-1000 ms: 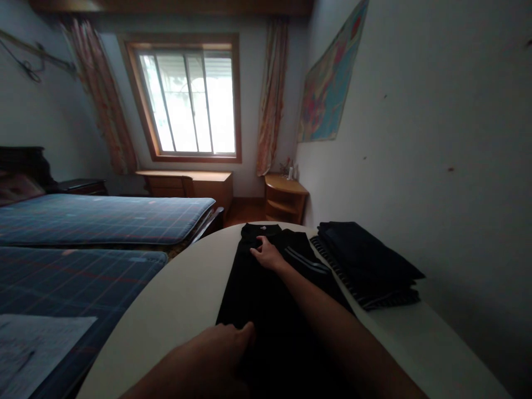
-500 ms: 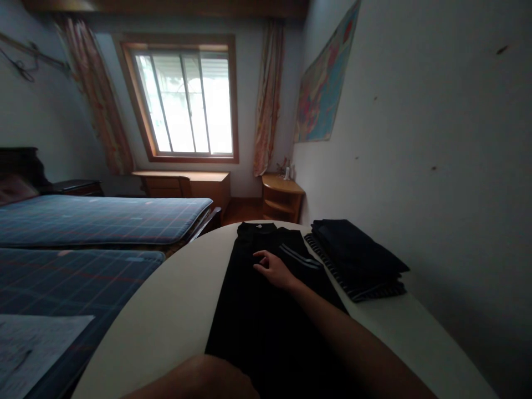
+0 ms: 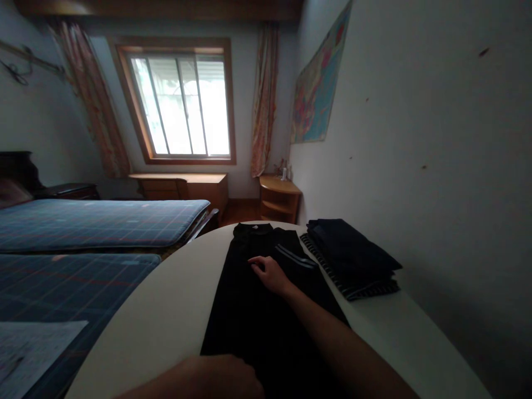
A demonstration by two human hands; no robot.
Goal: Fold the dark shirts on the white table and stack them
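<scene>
On the bench [image 3: 153,310], the black garment [image 3: 233,310] is lying lengthwise near to far, seeming soft, light, probably needing support at both side edges. The left hand [image 3: 220,377] is hiding its grip; I cannot tell. The right hand [image 3: 271,275] is curling, thumb apart. The collar [image 3: 242,230] is pointing far.

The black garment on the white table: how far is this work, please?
Looks done: the neat stack of dark folded clothes on the right of the white round-edged table. In hand: the black cloth garment with grey stripes, spread flat, right hand over it, left hand at its near part. Probably left: making it compact like the stack; its near end is not visible.
</scene>
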